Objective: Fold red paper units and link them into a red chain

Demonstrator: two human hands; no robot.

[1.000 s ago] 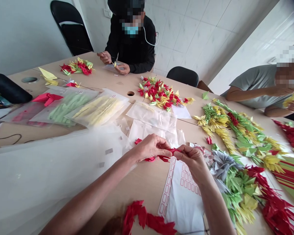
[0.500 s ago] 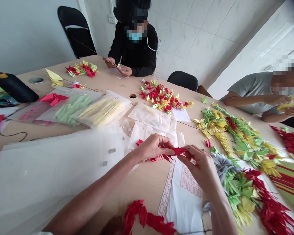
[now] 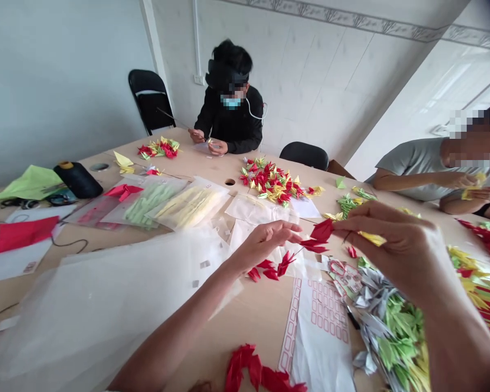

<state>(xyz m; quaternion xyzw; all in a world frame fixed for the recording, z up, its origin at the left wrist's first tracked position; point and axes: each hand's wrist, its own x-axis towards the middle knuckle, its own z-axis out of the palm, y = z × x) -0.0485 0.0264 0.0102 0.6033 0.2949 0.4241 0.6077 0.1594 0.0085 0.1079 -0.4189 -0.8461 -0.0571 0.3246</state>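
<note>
My right hand (image 3: 392,239) is raised with its thumb and fingers pinched at the upper end of a string of red folded-paper cranes (image 3: 322,231). A short dark line shows below those fingertips; whether it is needle or thread I cannot tell. The string slopes down to the left, and more red cranes (image 3: 285,265) hang lower on it, over clear plastic bags. My left hand (image 3: 267,240) is open beside the upper cranes, fingers stretched towards them; contact is unclear. Another red paper string (image 3: 249,366) lies at the table's near edge.
Plastic sheets (image 3: 118,283) and filled bags (image 3: 188,204) cover the left. A black thread spool (image 3: 79,179) lies beyond. Mixed paper cranes (image 3: 271,179) are heaped mid-table, with green and grey ones (image 3: 396,321) at right. Two people work across the table.
My hands have moved apart. The right has risen to the right with the string's end, while the left has let go of the red paper and its fingers have straightened. The view has tilted up.
</note>
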